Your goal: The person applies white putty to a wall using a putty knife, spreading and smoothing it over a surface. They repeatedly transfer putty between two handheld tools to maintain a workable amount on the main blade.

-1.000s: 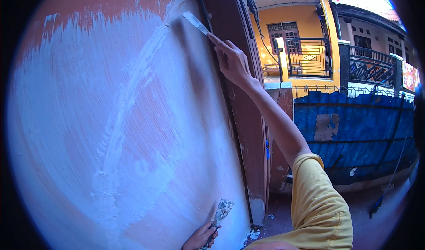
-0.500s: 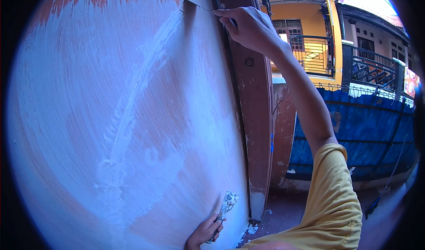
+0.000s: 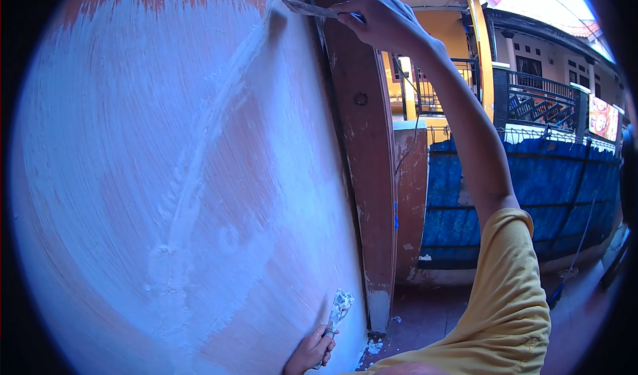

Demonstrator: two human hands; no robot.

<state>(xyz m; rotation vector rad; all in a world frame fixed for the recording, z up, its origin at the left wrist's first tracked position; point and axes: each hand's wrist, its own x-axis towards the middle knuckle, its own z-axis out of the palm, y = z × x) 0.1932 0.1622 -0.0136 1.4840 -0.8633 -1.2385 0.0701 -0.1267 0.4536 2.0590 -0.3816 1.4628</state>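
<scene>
Wall (image 3: pixel 133 176) fills the left and centre: orange-brown base under a thin, streaky coat of white putty, chalky and matte, with curved scrape marks. One raised ridge of thicker putty (image 3: pixel 199 169) arcs from top centre down to lower left. Judgement: skim coat mostly spread over the visible face; bare orange patches show along the top edge, mid-right and bottom, and the ridge is not yet flattened, so smoothing and fill-in remain.

Bottom centre: left hand (image 3: pixel 309 352) curled tight around the handle of a small scraper (image 3: pixel 339 308), blade up, caked with white putty, close to the wall's lower part; contact cannot be told.

Top centre: broad knife (image 3: pixel 309 8), a flat thin metal blade, sits edge-on against the wall near its top right corner, right where the ridge starts. Right hand (image 3: pixel 379 19) is closed around its handle, fingers wrapped, arm stretched up high; yellow sleeve (image 3: pixel 508 295) at lower right.

Right of the wall: brown post (image 3: pixel 362 176), painted wood or metal, chipped, with white splashes at its foot. Floor (image 3: pixel 425 318) below is dark reddish, with white putty crumbs by the post.

Far right: blue sheet fence (image 3: pixel 518 195), worn and patchy, black railings above it, and a yellow house (image 3: pixel 452 36) behind.
</scene>
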